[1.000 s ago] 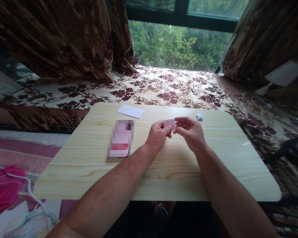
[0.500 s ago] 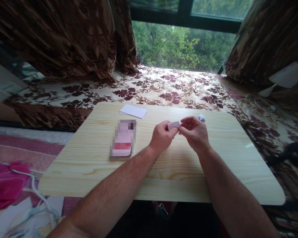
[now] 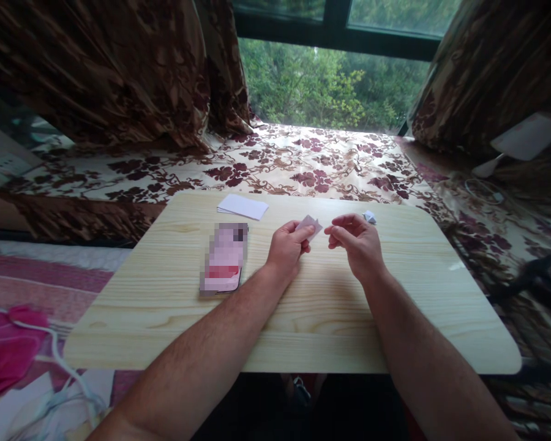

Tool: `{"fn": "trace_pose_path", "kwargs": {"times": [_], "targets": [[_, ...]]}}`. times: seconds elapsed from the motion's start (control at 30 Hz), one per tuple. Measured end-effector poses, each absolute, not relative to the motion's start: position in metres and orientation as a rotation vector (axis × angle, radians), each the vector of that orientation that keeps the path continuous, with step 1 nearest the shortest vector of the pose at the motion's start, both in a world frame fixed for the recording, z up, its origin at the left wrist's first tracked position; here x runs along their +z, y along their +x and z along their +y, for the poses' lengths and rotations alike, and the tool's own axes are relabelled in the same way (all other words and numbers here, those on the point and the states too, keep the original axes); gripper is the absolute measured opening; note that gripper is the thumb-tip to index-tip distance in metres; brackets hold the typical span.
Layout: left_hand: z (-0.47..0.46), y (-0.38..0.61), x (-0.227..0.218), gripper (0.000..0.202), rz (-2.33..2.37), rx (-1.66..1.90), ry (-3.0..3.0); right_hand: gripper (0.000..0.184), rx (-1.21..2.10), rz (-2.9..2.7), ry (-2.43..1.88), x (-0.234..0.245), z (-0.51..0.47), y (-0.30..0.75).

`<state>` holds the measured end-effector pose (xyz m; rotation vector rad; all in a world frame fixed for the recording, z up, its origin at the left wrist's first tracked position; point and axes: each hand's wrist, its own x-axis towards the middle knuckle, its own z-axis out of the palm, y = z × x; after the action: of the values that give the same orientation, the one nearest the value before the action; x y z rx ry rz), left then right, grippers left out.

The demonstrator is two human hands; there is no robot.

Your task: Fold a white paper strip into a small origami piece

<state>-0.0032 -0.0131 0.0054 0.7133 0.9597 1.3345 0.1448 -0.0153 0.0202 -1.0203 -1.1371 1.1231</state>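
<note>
A small folded piece of white paper (image 3: 308, 225) is pinched between the thumb and fingers of my left hand (image 3: 285, 246), above the middle of the table. Just to its right, my right hand (image 3: 356, 240) is apart from the paper, its fingers curved and nothing visible between thumb and fingertips. Behind the right hand lies a small folded paper shape (image 3: 370, 217) with several facets. Farther left, a stack of white paper slips (image 3: 242, 207) rests near the table's far edge.
A pink phone (image 3: 224, 258), blurred by pixels, lies on the wooden table (image 3: 165, 331) left of my hands. Past the far edge is a flowered cloth (image 3: 314, 159) below the window. White cables (image 3: 59, 349) and a pink cloth (image 3: 9, 352) are at the lower left.
The right hand has let go of the paper and moved slightly away. My left hand has shifted a little left and turned the paper, so it now shows as a pointed shape.
</note>
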Motion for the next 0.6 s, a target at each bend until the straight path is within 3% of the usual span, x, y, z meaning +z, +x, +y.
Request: {"fn": "trace_pose_path", "kwargs": {"times": [0.3,0.6], "targets": [[-0.013,-0.001,0.006,0.019,0.973,1.340,0.803,0.020,0.855,-1.327,-1.016,0.008,-0.016,0.139],[-0.015,-0.003,-0.005,0.022,1.061,1.349,1.179,0.013,0.837,-1.347,-0.994,0.009,-0.015,0.139]]}}
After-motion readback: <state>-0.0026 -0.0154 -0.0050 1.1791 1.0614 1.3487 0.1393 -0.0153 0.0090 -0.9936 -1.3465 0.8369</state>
